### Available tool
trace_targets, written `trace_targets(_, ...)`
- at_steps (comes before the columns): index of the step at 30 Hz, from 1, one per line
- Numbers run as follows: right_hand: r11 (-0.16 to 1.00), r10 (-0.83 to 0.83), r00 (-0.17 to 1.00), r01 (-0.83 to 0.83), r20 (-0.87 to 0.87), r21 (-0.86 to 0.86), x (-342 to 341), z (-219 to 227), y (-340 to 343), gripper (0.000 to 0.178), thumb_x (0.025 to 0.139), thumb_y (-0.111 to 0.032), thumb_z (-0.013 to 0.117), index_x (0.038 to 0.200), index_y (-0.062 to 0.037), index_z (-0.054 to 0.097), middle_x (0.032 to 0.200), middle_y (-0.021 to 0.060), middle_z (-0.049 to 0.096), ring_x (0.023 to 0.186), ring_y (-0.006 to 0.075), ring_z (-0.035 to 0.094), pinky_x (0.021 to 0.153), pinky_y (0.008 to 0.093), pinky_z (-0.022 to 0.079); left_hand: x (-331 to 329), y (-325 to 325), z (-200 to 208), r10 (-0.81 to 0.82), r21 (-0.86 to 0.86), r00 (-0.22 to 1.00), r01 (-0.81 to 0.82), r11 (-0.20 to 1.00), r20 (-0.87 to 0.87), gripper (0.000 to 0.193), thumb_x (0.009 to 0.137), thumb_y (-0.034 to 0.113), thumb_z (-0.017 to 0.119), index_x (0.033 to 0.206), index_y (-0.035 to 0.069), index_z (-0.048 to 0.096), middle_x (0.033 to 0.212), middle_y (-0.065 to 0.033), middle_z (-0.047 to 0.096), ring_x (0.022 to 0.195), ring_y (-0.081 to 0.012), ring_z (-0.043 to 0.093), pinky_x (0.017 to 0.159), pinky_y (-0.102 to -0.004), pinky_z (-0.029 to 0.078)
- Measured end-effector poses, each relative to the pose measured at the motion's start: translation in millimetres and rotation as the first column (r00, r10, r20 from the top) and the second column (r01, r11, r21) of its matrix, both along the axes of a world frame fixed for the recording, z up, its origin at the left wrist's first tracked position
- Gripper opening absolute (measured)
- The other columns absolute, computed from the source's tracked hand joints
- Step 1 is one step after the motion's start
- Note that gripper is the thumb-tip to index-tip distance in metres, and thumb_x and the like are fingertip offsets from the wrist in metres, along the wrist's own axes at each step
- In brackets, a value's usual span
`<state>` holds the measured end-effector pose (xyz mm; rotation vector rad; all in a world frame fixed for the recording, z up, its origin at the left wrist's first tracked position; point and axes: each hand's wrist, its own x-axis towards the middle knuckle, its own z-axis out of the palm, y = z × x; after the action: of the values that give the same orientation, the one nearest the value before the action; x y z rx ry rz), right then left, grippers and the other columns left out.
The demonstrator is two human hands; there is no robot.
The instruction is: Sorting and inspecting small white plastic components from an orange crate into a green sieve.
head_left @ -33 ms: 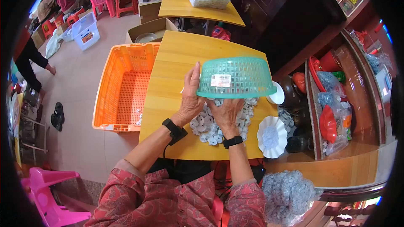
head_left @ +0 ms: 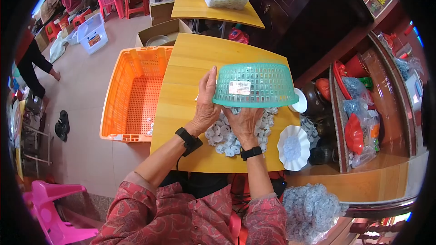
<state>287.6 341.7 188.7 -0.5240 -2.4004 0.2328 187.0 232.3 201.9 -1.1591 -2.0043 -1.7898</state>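
Observation:
A green plastic mesh basket (head_left: 268, 86) with a white label is held tipped over, its rim low and its base up, above a heap of small white plastic pieces (head_left: 221, 132) on the yellow table. My left hand (head_left: 205, 109) grips its left side, fingers raised along the wall. Under the near rim reaches my right hand (head_left: 245, 120), its back showing and its fingers hidden beneath the basket. Most of the heap's far side is covered by the basket.
An orange crate (head_left: 136, 95) stands left of the table (head_left: 186, 77). To the right are a white scalloped dish (head_left: 294, 147) of small pale pieces, a white bowl (head_left: 299, 101) and a shelf unit (head_left: 386, 122). A bag of grey pieces (head_left: 311, 211) sits at lower right.
The basket has tipped very slightly, its near rim a touch lower. Both hands stay in about the same place.

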Motion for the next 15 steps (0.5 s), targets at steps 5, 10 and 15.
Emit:
trace_targets(5,0.995,-0.094,0.995,0.095,0.034,-0.041,3.3,-0.2,-5.9,0.097,0.068,-0.04,0.083,0.145,-0.0095,0.033,0.143,0.028,0.027,0.13,0.0475,0.03,0.103,0.0602,0.025,-6.3,4.5,2.3,0.082,0.03,0.996,-0.081,0.996,-0.028,0.072,0.088,-0.007,0.053,0.153,0.006,0.024,0.14,-0.0222,0.038,0.122,-0.0342,0.047,0.099,-0.0361,0.044)
trace_targets(10,0.991,-0.07,0.997,0.073,0.032,-0.115,3.5,-0.7,-7.1,0.105,0.065,-0.033,0.084,0.152,-0.0197,0.025,0.148,0.0272,0.019,0.135,0.056,0.019,0.106,0.0693,0.017,-15.9,7.8,-5.4,0.113,0.084,0.993,-0.116,0.99,0.039,0.072,0.087,-0.008,0.053,0.152,0.005,0.025,0.139,-0.0216,0.039,0.125,-0.0346,0.045,0.103,-0.0366,0.041)
trace_targets(15,0.988,-0.069,0.995,0.078,0.075,-0.135,4.6,0.2,-6.7,0.105,0.065,-0.027,0.082,0.152,-0.0208,0.024,0.148,0.0265,0.019,0.136,0.0546,0.018,0.108,0.0684,0.015,-22.7,8.6,-6.8,0.224,0.13,0.974,-0.219,0.967,-0.027,0.071,0.085,-0.008,0.049,0.151,0.004,0.027,0.141,-0.0245,0.035,0.129,-0.0392,0.04,0.107,-0.041,0.038)
